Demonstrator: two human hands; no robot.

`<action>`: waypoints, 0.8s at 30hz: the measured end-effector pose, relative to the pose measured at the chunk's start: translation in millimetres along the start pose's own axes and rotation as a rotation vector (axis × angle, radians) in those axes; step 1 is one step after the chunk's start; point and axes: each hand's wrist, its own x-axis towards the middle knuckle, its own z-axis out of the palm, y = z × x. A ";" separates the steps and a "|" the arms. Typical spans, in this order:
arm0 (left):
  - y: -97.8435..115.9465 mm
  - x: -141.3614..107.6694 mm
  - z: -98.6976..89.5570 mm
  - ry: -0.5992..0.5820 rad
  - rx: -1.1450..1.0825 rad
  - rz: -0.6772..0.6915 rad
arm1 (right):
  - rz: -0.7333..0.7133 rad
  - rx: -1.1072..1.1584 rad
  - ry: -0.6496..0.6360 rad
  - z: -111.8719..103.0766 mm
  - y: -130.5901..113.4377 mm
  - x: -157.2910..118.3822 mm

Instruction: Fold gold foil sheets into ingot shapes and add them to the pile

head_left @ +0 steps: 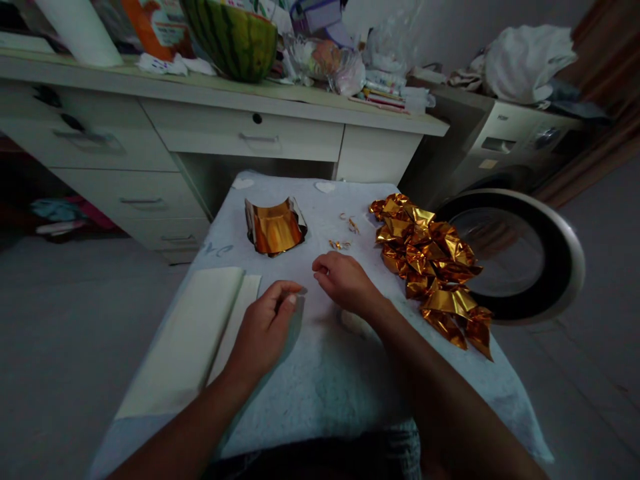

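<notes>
My left hand point(266, 327) is above the cloth-covered table, its thumb and index finger pressed together. Something faint and greyish shows at the fingertips, too small to name. Across a small gap is my right hand point(345, 281), its fingers curled in towards the palm; whatever they may hold is hidden. Beyond my hands stands a curved stack of shiny gold foil sheets point(275, 230). Small gold foil scraps point(340, 245) lie just past my right hand. A heap of folded gold foil pieces point(425, 260) covers the table's right side.
Folded cream-coloured paper point(187, 333) lies along the table's left edge. A white desk point(255, 140) with drawers stands behind, bearing a cut watermelon point(235, 43), an orange package point(157, 30) and plastic bags. At right, a washing machine's round door point(510, 257) hangs open beside the table.
</notes>
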 end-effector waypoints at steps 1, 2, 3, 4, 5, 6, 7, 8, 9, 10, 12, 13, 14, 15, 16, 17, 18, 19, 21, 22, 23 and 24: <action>-1.4 1.2 -0.3 0.028 -0.053 -0.031 | 0.004 -0.017 -0.022 3.7 -0.9 8.1; -2.4 2.3 -0.4 0.054 -0.107 -0.061 | 0.013 -0.033 -0.030 7.8 -2.1 15.3; -3.0 3.4 -0.2 0.074 -0.164 -0.089 | 0.015 -0.045 -0.020 12.0 -3.6 21.6; -3.2 4.4 0.0 0.098 -0.224 -0.113 | 0.009 -0.057 -0.007 16.1 -5.3 26.9; -3.2 5.4 0.4 0.124 -0.283 -0.135 | 0.010 -0.073 0.013 19.7 -7.3 31.4; -3.2 6.5 0.7 0.153 -0.338 -0.154 | 0.003 -0.092 0.027 22.9 -9.5 35.3; -3.4 7.6 1.0 0.185 -0.386 -0.171 | -0.001 -0.117 0.032 25.4 -11.8 38.6; -4.0 8.7 1.2 0.214 -0.428 -0.186 | 0.000 -0.147 0.029 27.4 -14.2 41.6; -5.1 9.9 1.3 0.240 -0.465 -0.199 | 0.005 -0.180 0.020 29.0 -16.7 44.5; -6.7 11.0 1.4 0.263 -0.497 -0.208 | 0.011 -0.212 0.006 30.4 -19.2 47.3; -10.4 12.8 1.6 0.290 -0.546 -0.221 | 0.009 -0.263 -0.014 32.9 -24.1 53.1; -12.1 13.3 1.8 0.299 -0.566 -0.224 | 0.000 -0.280 -0.018 34.4 -26.3 56.0; -13.5 13.6 1.9 0.302 -0.583 -0.227 | -0.010 -0.293 -0.019 35.9 -28.3 58.9; -14.3 13.6 2.1 0.304 -0.598 -0.229 | -0.019 -0.304 -0.018 37.5 -30.1 61.7; -14.5 13.5 2.2 0.302 -0.609 -0.231 | -0.022 -0.313 -0.019 39.1 -31.6 64.3; -14.2 13.2 2.3 0.300 -0.616 -0.234 | -0.020 -0.321 -0.020 40.5 -32.7 66.7; -13.4 12.8 2.4 0.297 -0.617 -0.238 | -0.017 -0.327 -0.024 41.8 -33.5 68.8; -12.3 12.4 2.4 0.294 -0.613 -0.243 | -0.015 -0.330 -0.028 42.7 -33.9 70.5; -9.6 11.8 2.3 0.292 -0.608 -0.249 | -0.018 -0.332 -0.033 43.9 -33.9 72.8; -8.2 11.7 2.2 0.291 -0.611 -0.250 | -0.024 -0.333 -0.034 44.1 -33.5 73.4; -7.0 11.6 2.1 0.290 -0.615 -0.252 | -0.033 -0.333 -0.035 44.2 -33.1 73.6; -5.9 11.5 1.9 0.289 -0.618 -0.250 | -0.042 -0.334 -0.035 44.3 -32.5 73.7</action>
